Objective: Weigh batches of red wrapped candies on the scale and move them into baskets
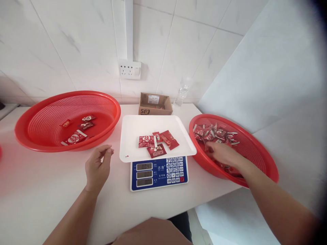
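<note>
My left hand (99, 166) hovers over the table, left of the scale, with thumb and forefinger pinched together and nothing visible between them. Inside the right red basket (265, 163), my right hand (223, 153) reaches down among many small red-and-white packets (213, 132). Its fingers are bent together, and what they grip is hidden. Between the hands stands a digital scale (159, 173) with a blue panel and a white tray (133, 127) on top. Several red packets (155, 152) lie loosely on that tray.
A left red basket (113, 110) holds a few packets (74, 137). Behind the scale are an open cardboard box (153, 111) and a clear plastic bottle (181, 93). A socket (129, 69) is on the tiled wall. The table's (122, 204) front edge runs near my body.
</note>
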Tool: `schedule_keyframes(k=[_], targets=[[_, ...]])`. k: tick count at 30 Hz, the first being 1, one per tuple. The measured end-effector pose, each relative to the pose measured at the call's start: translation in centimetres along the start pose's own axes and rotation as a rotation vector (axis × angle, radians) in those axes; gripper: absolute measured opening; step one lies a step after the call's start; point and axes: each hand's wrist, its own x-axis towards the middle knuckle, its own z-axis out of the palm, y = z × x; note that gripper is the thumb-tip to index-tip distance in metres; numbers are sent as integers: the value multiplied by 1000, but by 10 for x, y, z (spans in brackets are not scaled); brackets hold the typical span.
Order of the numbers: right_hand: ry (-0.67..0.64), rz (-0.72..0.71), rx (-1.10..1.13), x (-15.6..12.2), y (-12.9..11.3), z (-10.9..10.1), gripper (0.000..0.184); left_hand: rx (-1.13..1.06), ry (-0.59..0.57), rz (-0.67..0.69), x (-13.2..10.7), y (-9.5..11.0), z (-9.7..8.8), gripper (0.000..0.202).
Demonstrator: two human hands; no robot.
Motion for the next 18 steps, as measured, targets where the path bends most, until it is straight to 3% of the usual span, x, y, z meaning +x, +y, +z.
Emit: schedule_keyframes(k=[3, 5, 7, 10, 12, 15, 18], targets=[[127, -3, 170, -2, -17, -12, 17, 1, -4, -11, 0, 1, 0, 26], [201, -105, 409, -7, -36, -13, 23, 1, -4, -6, 0, 0, 0, 26], [160, -250, 619, -13, -60, -8, 26, -2, -4, -5, 0, -1, 0, 26], [108, -381, 662, -17, -94, 2, 34, -10, 2, -8, 0, 0, 0, 27], [151, -424, 647, -18, -107, 5, 39, -7, 9, -17, 1, 2, -1, 27], [295, -420, 645, -22, -107, 4, 43, 11, 21, -37, 2, 6, -2, 26], [402, -338, 574, -32, -86, 5, 43, -7, 25, -33, 2, 7, -2, 26]])
